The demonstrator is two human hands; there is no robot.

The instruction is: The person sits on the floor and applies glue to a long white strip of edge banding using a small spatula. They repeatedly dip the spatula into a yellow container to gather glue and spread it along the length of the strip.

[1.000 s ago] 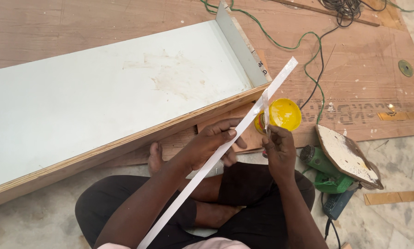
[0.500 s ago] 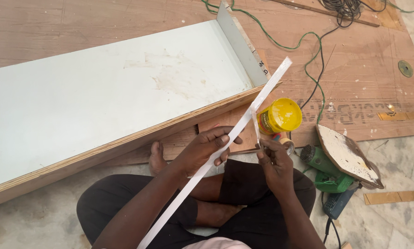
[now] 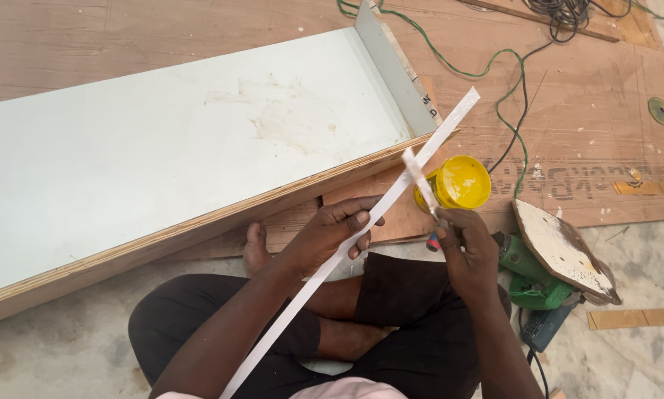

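My left hand (image 3: 334, 233) grips a long white edging strip (image 3: 435, 140) that runs diagonally from my lap up to the right. My right hand (image 3: 463, 238) holds a small flat spreader stick (image 3: 418, 177), whose pale tip lies across the strip. Just behind the strip sits a yellow glue tub (image 3: 461, 182) on the brown plywood sheet (image 3: 590, 133). I sit cross-legged on the floor with a bare foot (image 3: 255, 247) by the board's edge.
A large white laminated board (image 3: 162, 148) with a plywood edge lies across the left. A green power tool (image 3: 528, 277) and a worn wooden scrap (image 3: 561, 247) lie at my right. Green and black cables (image 3: 513, 81) trail over the plywood. A round metal disc (image 3: 659, 111) rests far right.
The yellow tub has come down from beside my right hand and now sits lower behind the strip. My right hand has shifted the stick up across the strip.
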